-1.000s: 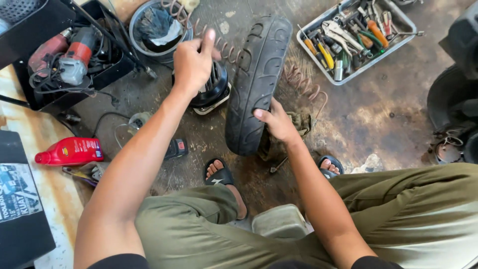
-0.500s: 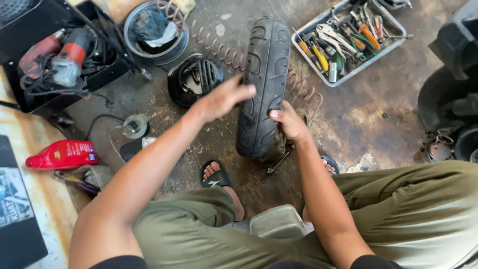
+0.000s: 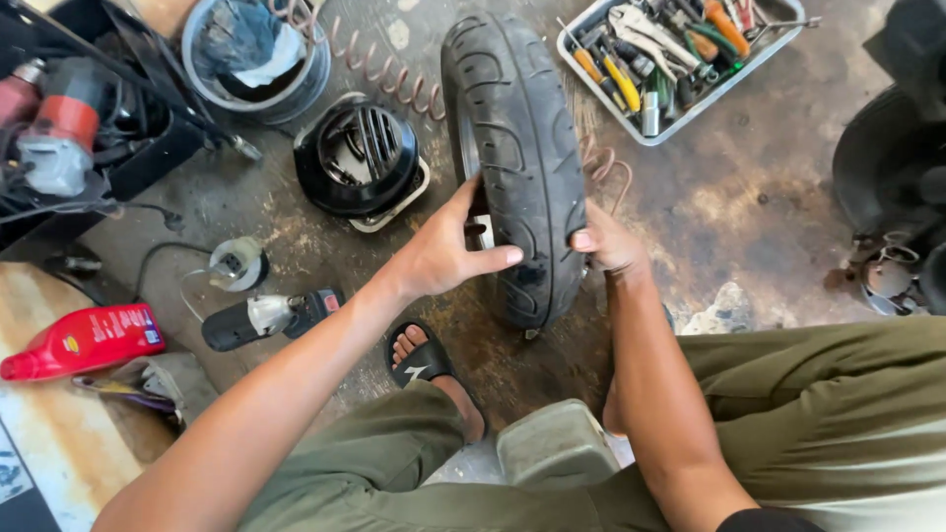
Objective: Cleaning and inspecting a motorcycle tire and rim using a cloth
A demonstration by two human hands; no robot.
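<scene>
— How is the grip? 
— Both hands clasp the small black tyre, which stands upright on the concrete floor between the knees. The left hand is spread on its near side, thumb across the tread; the right hand presses fingers against the other side.
— Risks? 
— Likely it could roll or tip toward the black fan cover, since only the palms steady it.
— Containers? 
— A grey tray of pliers and screwdrivers, a round tub holding cloth and plastic, a black case with a red power tool.
</scene>
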